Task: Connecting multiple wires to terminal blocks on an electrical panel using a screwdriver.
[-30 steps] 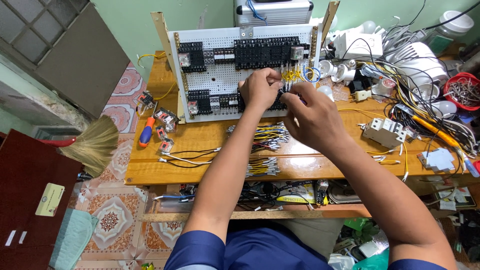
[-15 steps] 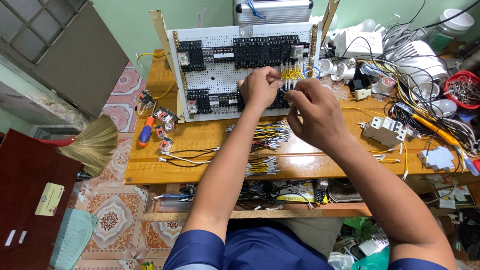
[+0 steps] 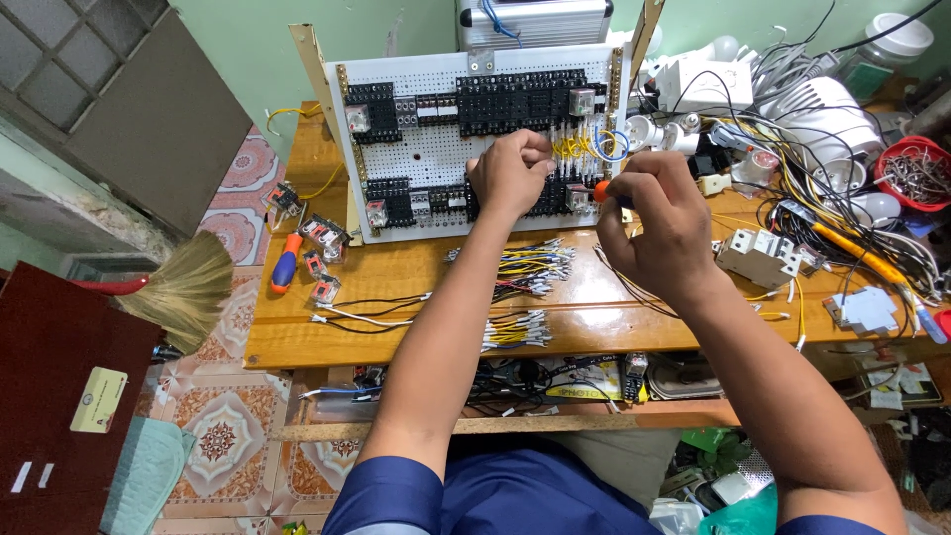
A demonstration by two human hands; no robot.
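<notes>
A white perforated panel (image 3: 436, 149) stands upright on the wooden bench (image 3: 396, 287), carrying black relay sockets (image 3: 510, 99) and yellow wires (image 3: 575, 149). My left hand (image 3: 510, 173) is closed against the panel's lower right area, pinching something at the sockets; what it pinches is hidden. My right hand (image 3: 654, 223) grips a small screwdriver with an orange handle (image 3: 602, 188), its tip toward the panel just right of my left hand.
Bundles of short yellow and dark wires (image 3: 520, 267) lie on the bench in front of me. An orange-blue screwdriver (image 3: 285, 263) and loose relays (image 3: 322, 238) lie at left. A white breaker (image 3: 758, 256), tangled cables and a red bowl (image 3: 916, 173) crowd the right. A broom (image 3: 188, 287) lies on the floor.
My right hand has drawn back a little from the panel and the orange screwdriver handle now shows. My left hand has stayed at the sockets.
</notes>
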